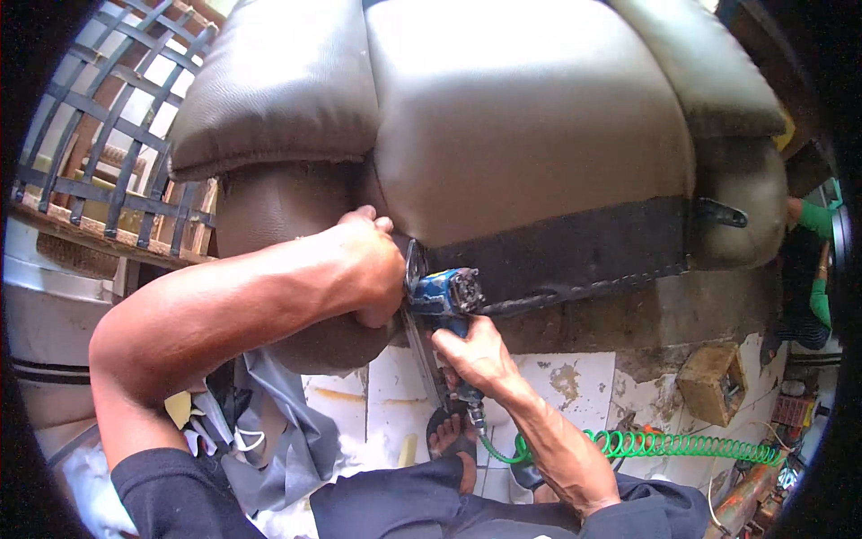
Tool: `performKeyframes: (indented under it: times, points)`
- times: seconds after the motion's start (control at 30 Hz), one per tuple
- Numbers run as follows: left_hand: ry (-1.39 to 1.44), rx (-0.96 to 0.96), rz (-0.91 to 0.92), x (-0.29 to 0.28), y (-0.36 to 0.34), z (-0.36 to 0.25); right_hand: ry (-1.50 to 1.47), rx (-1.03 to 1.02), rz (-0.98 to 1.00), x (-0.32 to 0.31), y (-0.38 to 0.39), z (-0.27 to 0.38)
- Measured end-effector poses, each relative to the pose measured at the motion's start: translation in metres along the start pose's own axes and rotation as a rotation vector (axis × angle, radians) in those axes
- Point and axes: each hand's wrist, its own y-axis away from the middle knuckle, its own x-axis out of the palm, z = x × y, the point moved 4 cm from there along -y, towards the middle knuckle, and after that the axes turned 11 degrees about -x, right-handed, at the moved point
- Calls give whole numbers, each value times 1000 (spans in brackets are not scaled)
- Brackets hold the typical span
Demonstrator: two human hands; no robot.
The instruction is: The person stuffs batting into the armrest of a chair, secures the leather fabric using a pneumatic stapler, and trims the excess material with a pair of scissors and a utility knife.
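A large armchair (530,117) upholstered in grey-brown leather fills the far half of the scene, tipped so that its underside edge faces the person. A black fabric strip (575,247) runs left to right along that lower edge, below the padded cushion. Under the chair lies a worn tiled floor (575,377), stained and chipped. To the far left stands a lattice frame of dark webbing (117,117) on wood.

The person's left hand (373,265) presses against the leather at the left end of the black strip, its grip clenched on the covering there. The right hand (476,355) has its grip closed around the handle of a blue pneumatic staple gun (446,295), whose nose meets the chair's edge just beside the left hand. A coiled green air hose (664,445) trails from the tool's base to the right across the floor. A loose grey cloth (287,422) lies near left, and a small wooden block (714,384) sits on the floor at right. Another person's green sleeve (815,220) shows at the far right rim.
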Motion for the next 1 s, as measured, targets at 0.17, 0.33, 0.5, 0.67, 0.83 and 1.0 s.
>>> performKeyframes:
  times: [0.17,0.33,0.5,0.67,0.83,1.0]
  points:
    - [33,-7,42,-2,2,8,172,-114,-208,-9,15,4]
    - [66,-33,-26,4,-6,4,266,-228,-239,-9,20,1]
    - [149,-122,-107,22,-10,9,365,-320,-169,16,26,27]
    - [97,-58,83,-9,11,1,543,-194,-156,30,21,23]
    - [93,-3,40,4,9,-4,537,-287,-172,27,20,21]
    - [121,19,-19,-6,-1,-4,591,-208,-171,14,17,26]
